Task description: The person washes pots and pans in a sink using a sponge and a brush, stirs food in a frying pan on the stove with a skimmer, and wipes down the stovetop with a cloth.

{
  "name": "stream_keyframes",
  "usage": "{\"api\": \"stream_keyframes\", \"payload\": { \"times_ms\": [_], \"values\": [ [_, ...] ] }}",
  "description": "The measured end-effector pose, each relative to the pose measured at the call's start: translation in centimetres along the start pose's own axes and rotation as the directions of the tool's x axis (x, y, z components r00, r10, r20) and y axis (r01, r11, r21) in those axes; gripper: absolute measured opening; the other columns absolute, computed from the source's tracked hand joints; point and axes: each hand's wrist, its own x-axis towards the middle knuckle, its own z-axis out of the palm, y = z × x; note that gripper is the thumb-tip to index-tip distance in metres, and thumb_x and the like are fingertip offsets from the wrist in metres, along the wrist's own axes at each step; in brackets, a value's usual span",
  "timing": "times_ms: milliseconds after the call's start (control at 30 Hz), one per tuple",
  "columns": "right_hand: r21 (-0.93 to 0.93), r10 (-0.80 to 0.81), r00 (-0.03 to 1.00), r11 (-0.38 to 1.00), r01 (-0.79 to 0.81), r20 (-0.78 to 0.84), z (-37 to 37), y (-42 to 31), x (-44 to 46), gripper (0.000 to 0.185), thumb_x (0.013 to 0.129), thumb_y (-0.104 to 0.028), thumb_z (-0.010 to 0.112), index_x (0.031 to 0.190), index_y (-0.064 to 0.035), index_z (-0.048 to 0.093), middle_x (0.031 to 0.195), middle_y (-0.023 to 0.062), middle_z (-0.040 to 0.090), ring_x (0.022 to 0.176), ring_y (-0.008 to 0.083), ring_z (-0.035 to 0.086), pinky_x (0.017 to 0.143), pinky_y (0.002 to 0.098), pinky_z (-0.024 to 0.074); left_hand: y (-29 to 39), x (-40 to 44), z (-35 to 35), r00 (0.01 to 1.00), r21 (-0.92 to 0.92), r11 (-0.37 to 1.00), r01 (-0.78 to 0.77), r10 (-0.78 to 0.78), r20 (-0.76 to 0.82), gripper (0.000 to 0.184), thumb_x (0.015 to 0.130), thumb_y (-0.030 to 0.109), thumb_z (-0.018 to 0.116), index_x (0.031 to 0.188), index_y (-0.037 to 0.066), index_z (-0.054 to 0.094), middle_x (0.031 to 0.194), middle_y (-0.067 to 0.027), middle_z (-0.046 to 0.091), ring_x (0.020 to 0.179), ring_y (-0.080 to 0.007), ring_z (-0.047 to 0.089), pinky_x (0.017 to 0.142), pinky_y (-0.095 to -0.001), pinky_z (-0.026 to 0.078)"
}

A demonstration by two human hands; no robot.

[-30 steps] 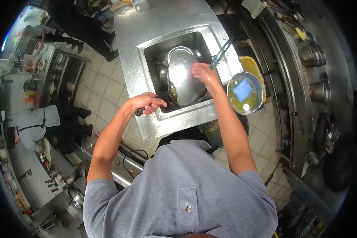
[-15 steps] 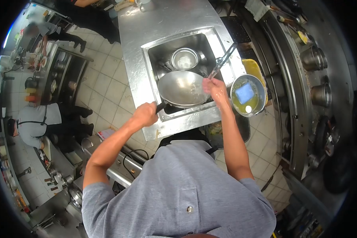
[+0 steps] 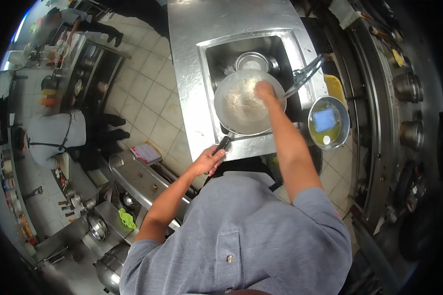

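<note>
My left hand [image 3: 209, 161] is closed around the black handle [image 3: 223, 144] of a wide, round metal pan [image 3: 234, 115]. The pan's inside faces up over the sink [image 3: 221, 51], wet with a pale, blurred patch in it. My right hand [image 3: 265, 92] is inside the pan at its right part, fingers smeared by motion, so what it holds, if anything, does not show. Just right of that hand, a shiny spout-like fitting [image 3: 302, 78] slants across the sink's right edge. Behind the pan sits a smaller metal pot [image 3: 252, 61] in the sink.
At the counter's right edge, a metal pot [image 3: 349, 130] holds yellowish liquid and a blue sponge [image 3: 324, 120]. A yellow container [image 3: 334, 88] is behind it. Shelving with pots [image 3: 409, 87] runs along the right. Two people are at work on the left, one nearby [image 3: 59, 132].
My right hand has gone from beside the spout-like fitting into the pan. The pan now faces up more fully, and my left hand has come nearer my body with its handle. The view has shifted.
</note>
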Motion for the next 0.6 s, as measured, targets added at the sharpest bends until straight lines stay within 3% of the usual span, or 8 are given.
{"api": "stream_keyframes", "payload": {
  "times_ms": [33,67,133,233,300,333,500,600],
  "values": [
    [0.679,0.238,0.970,0.704,-0.208,0.050,0.8,-2.2,0.6,0.017,0.094,-0.014,0.059,0.099,-0.0028,0.071,0.088,0.0143,0.071,0.082,0.0258,0.070,0.070,0.0411,0.0567,-0.1,-0.1,0.3,1.000,-0.009,1.000,-0.004,0.004,-0.005,0.046,0.105,0.042,0.056,0.129,0.003,0.049,0.058,0.0015,0.045,0.037,-0.0081,0.043,0.034,-0.0260,0.036],
    [0.963,0.366,0.895,-0.012,-0.268,0.253,2.0,-5.8,0.6,0.017,0.096,-0.015,0.058,0.104,-0.0044,0.069,0.089,0.0114,0.070,0.080,0.0246,0.069,0.069,0.0406,0.0568,0.1,-0.2,0.6,1.000,-0.018,1.000,-0.014,0.014,-0.016,0.040,0.105,0.042,0.056,0.118,0.005,0.049,0.057,0.0013,0.044,0.036,-0.0085,0.042,0.033,-0.0266,0.035],
    [0.935,0.172,0.951,-0.294,-0.198,0.256,-1.7,-12.9,-2.8,0.019,0.099,-0.019,0.058,0.112,-0.0075,0.066,0.090,0.0066,0.068,0.078,0.0215,0.068,0.065,0.0384,0.0561,0.4,-0.6,1.1,1.000,-0.029,1.000,-0.009,0.009,-0.017,0.037,0.106,0.042,0.055,0.107,0.006,0.048,0.055,0.0010,0.044,0.035,-0.0090,0.040,0.033,-0.0272,0.034],
    [0.915,-0.069,0.912,0.015,-0.404,0.404,-1.9,-15.0,-5.6,0.021,0.096,-0.018,0.059,0.110,-0.0045,0.066,0.087,0.0112,0.069,0.077,0.0187,0.067,0.065,0.0366,0.0558,0.9,-1.0,1.4,1.000,-0.039,0.999,0.004,-0.004,-0.020,0.041,0.105,0.040,0.057,0.122,0.004,0.050,0.058,0.0003,0.045,0.037,-0.0087,0.042,0.034,-0.0272,0.035],
    [0.587,-0.250,0.686,0.747,-0.313,0.683,-4.4,-14.0,-7.7,0.025,0.088,-0.017,0.065,0.106,-0.0009,0.070,0.083,0.0134,0.070,0.075,0.0158,0.067,0.064,0.0330,0.0551,1.9,-1.4,1.4,0.998,-0.017,0.999,0.038,-0.039,-0.053,0.041,0.104,0.039,0.058,0.120,0.003,0.048,0.058,-0.0003,0.045,0.037,-0.0090,0.042,0.033,-0.0281,0.034],
    [0.477,-0.175,0.749,0.854,-0.208,0.639,-6.7,-13.3,-9.8,0.026,0.088,-0.016,0.062,0.107,0.0000,0.072,0.094,0.0193,0.072,0.084,0.0242,0.070,0.073,0.0378,0.0564,2.6,-1.8,1.6,0.998,-0.017,0.999,0.035,-0.036,-0.055,0.041,0.104,0.039,0.058,0.120,0.003,0.048,0.058,-0.0003,0.045,0.037,-0.0090,0.042,0.033,-0.0281,0.034],
    [-0.007,0.254,0.919,0.964,-0.265,0.301,-7.5,-3.9,-6.8,0.032,0.086,-0.017,0.062,0.111,-0.0018,0.074,0.111,0.0246,0.072,0.108,0.0381,0.070,0.093,0.0500,0.0538,5.8,-4.1,2.9,0.985,-0.031,0.994,0.101,-0.104,-0.140,0.034,0.105,0.037,0.058,0.108,0.004,0.047,0.055,0.0028,0.042,0.036,-0.0076,0.039,0.033,-0.0267,0.033],
    [0.413,0.357,0.934,0.850,-0.326,0.002,-5.3,-6.1,-1.3,0.029,0.085,-0.019,0.066,0.106,-0.0014,0.074,0.103,0.0202,0.074,0.097,0.0379,0.072,0.085,0.0479,0.0560,6.3,-4.4,2.2,0.987,-0.026,0.991,0.131,-0.133,-0.088,0.041,0.104,0.037,0.059,0.116,0.000,0.045,0.057,0.0021,0.043,0.036,-0.0079,0.039,0.033,-0.0270,0.033]
  ]
}}
